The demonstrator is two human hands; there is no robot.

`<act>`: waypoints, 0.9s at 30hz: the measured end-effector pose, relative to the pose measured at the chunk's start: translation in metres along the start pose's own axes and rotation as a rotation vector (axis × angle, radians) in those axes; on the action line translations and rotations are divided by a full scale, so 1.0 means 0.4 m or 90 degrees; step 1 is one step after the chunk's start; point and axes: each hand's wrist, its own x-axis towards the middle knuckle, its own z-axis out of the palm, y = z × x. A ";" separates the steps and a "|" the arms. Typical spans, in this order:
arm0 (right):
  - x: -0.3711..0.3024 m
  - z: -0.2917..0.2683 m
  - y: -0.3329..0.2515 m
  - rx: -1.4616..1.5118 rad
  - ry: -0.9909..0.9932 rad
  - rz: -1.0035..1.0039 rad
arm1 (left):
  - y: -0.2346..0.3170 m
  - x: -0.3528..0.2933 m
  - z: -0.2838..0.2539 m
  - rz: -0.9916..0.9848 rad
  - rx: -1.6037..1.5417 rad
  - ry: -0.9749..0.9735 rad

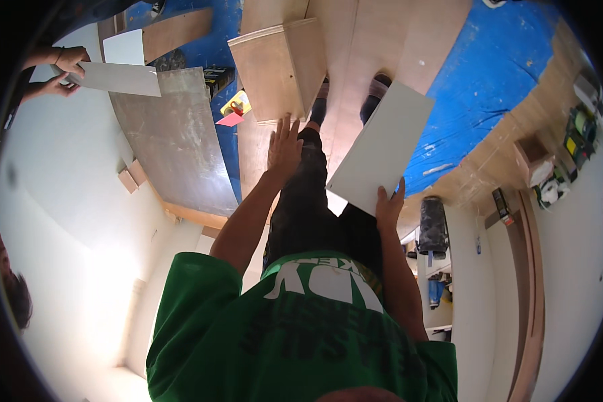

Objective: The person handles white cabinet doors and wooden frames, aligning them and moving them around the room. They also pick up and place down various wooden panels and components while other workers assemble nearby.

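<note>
In my right hand [390,206] is a pale grey rectangular panel [385,144], gripped at its near corner with the thumb on its face. The panel slants up and away in front of my legs. My left hand [286,149] is open, its fingers stretched toward the near edge of a plywood box [268,77]. The fingertips are at that edge, though I cannot tell whether they press on it. The box sits on the plywood floor just ahead of my feet.
At the upper left a co-worker's hands [70,70] hold a white strip [117,78] above a large scuffed grey board [174,127]. A yellow item with scissors [236,104] lies beside the box. Blue sheeting [489,80] covers floor on the right, with tools [576,137] along the wall.
</note>
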 end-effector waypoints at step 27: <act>0.021 0.010 0.066 -0.068 0.030 0.039 | -0.170 0.531 -0.143 -0.244 -0.714 0.222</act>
